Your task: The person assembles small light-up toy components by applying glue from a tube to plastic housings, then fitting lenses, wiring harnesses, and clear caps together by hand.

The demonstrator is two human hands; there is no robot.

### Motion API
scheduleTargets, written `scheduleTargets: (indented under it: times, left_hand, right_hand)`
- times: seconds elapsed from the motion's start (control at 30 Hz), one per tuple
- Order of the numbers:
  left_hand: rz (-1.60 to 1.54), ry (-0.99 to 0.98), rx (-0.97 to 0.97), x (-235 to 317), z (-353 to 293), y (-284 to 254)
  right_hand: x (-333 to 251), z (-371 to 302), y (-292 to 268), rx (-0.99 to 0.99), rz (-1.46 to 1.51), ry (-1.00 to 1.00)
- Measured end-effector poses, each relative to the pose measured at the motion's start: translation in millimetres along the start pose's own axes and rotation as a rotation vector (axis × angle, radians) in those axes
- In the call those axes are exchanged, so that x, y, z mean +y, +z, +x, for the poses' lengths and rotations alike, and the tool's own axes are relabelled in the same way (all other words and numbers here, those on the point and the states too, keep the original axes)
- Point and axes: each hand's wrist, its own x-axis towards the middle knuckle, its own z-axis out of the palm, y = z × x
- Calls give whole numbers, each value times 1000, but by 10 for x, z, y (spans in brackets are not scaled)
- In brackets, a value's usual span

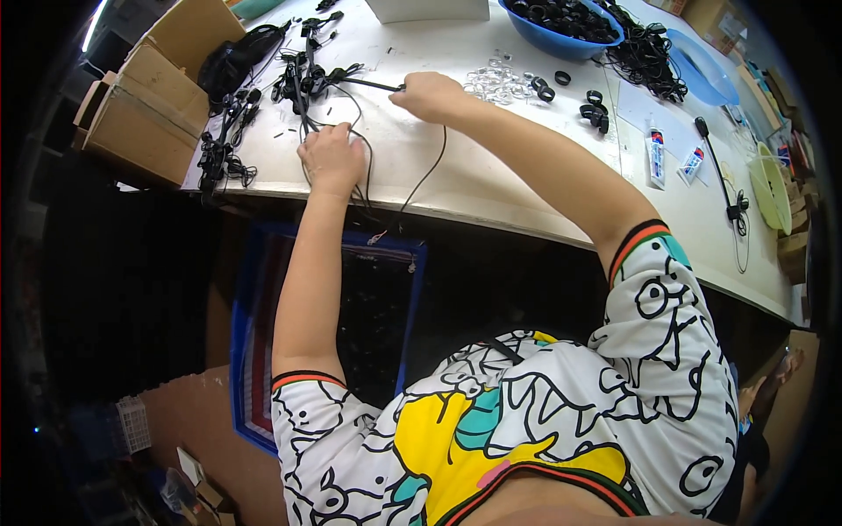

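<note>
My right hand (427, 96) is closed round the end of a thin black stem (373, 84), which stretches left to a pile of black cabled parts (303, 81). A loose black cable (436, 162) hangs below that hand and drops over the table's near edge, with a bare wire end (377, 238). To the left and nearer, my left hand (331, 159) has its fingers curled down over several black cables (304, 114) from the same pile. What lies under its palm is hidden.
Clear rings (498, 83) and black rings (594, 114) lie right of my right hand. Behind them stands a blue basin (561, 33) of black parts. Two glue tubes (656, 156), another black stem (717, 162) and a cardboard box (145, 114) flank the workspace. Below is a blue-rimmed bin (412, 307).
</note>
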Motion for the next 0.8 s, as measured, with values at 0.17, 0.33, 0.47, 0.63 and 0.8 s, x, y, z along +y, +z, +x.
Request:
scheduleTargets:
  times: [0.17,0.33,0.47,0.63,0.8]
  left_hand:
    - [-342,-234,-31,-176,158,-13]
    - [-681,-223,254,-204,492,34]
    - [-564,-158,259,-11,520,-139]
    - [-830,-263,454,25,404,-266]
    - [-532,361,597,457,138,-1212]
  right_hand:
    - [203,-334,-287,-186,854,300]
    - [275,-860,-462,-134,1162,303]
    - [347,-1177,-647,469,16,-249]
    - [348,-1351,-993,493,-65,-234]
    - [287,-1621,-1158,446,-307,-485]
